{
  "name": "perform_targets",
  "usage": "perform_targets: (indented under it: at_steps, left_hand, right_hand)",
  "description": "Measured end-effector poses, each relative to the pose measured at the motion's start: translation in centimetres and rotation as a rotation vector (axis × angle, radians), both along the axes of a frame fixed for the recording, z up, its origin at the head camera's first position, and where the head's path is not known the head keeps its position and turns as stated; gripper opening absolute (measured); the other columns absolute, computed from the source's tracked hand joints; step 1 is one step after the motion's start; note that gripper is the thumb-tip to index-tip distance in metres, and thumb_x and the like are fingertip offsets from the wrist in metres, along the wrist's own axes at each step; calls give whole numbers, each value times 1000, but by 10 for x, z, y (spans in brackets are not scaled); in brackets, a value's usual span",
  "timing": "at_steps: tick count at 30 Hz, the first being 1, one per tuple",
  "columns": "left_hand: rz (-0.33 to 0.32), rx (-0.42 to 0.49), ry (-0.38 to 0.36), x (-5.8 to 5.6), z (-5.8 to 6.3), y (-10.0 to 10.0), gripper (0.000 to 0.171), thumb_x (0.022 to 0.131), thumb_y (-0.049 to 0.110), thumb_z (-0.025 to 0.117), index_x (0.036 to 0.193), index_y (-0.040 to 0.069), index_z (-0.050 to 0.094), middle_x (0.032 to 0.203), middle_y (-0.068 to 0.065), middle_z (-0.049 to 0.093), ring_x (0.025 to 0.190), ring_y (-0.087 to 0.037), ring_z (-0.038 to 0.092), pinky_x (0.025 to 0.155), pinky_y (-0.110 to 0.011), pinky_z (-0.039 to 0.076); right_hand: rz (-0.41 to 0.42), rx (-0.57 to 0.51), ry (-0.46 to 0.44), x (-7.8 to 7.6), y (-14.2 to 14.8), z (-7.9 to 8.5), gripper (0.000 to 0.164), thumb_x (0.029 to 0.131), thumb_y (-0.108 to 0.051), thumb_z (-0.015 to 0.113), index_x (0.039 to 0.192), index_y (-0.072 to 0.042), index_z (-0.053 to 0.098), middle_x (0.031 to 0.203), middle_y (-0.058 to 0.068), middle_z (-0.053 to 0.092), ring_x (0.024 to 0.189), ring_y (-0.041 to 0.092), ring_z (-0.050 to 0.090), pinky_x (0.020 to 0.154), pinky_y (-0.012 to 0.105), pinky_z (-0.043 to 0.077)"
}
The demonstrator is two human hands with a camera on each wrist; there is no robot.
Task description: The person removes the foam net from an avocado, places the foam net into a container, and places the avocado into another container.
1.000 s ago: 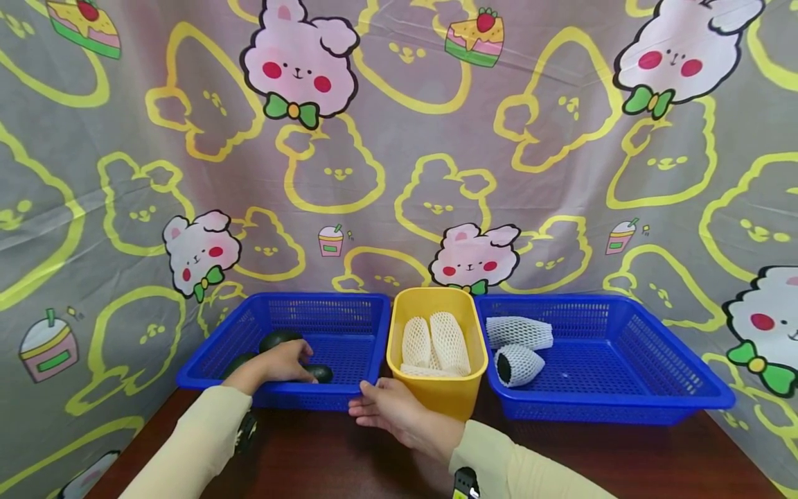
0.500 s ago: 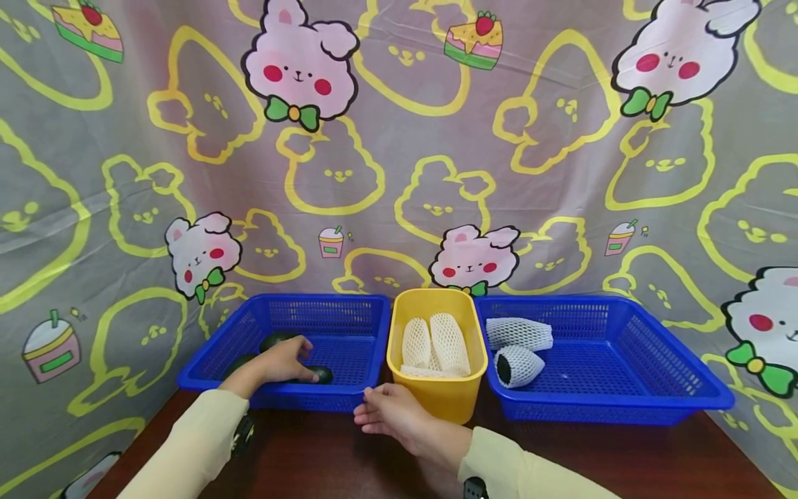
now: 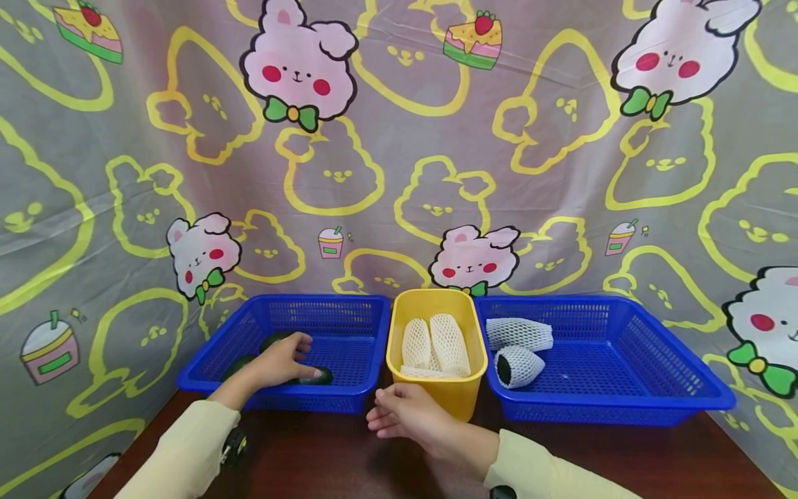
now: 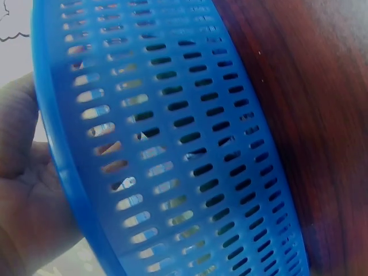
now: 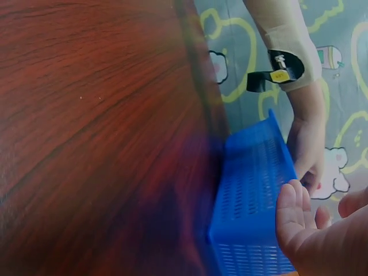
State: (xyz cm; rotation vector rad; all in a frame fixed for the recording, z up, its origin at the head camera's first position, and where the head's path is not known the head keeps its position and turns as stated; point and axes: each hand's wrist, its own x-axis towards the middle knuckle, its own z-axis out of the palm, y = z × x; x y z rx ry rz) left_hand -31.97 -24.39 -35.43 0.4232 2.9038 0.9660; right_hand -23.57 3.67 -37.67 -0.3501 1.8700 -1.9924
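Note:
In the head view, my left hand reaches over the front rim of the left blue basket. Its thumb overlaps a dark green oval fruit, with the fingers spread apart from the thumb. Two more dark green fruits, one at the back and one at the left, lie partly hidden by this hand. My right hand hovers in front of the yellow bin, loosely bent and holding nothing. The left wrist view shows the basket's slotted side, with part of the left hand behind its rim.
Several white foam net sleeves stand in the yellow bin. In the right blue basket lie a net-wrapped dark fruit and another net-covered piece. A patterned curtain hangs behind the dark wooden table.
My right hand has drawn away from the left basket's front corner, toward the right and slightly down. My left hand has shifted slightly left, staying over the fruit.

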Motion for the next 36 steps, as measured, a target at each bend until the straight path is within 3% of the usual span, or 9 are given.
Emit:
perform_targets:
  at_steps: [11, 21, 26, 36]
  left_hand:
    - [-15, 53, 90, 13, 5, 9, 69, 83, 27, 79, 131, -9, 45, 123, -25, 57, 112, -40, 56, 90, -50, 47]
    - [-28, 130, 113, 26, 10, 25, 67, 83, 31, 78, 132, -4, 48, 126, -20, 58, 115, -37, 56, 94, -51, 45]
    - [-71, 152, 127, 34, 13, 35, 64, 83, 31, 78, 130, -3, 50, 124, -17, 60, 112, -34, 58, 94, -49, 46]
    - [-169, 208, 82, 49, 23, 52, 58, 84, 29, 77, 126, -2, 53, 116, -11, 62, 107, -31, 60, 93, -46, 47]
  right_hand:
    - [79, 45, 55, 4, 23, 18, 24, 103, -19, 49, 99, 3, 56, 87, 13, 68, 81, 24, 68, 74, 39, 56]
    - [115, 87, 133, 4, 52, 35, 23, 103, -15, 46, 101, 7, 55, 90, 15, 68, 82, 25, 68, 74, 39, 56]
    - [119, 110, 157, 3, 66, 46, 28, 103, -17, 47, 104, 11, 54, 90, 13, 67, 85, 26, 68, 77, 39, 56]
    - [69, 157, 187, 1, 96, 61, 34, 102, -23, 52, 107, 10, 54, 96, 18, 67, 92, 31, 66, 79, 38, 55]
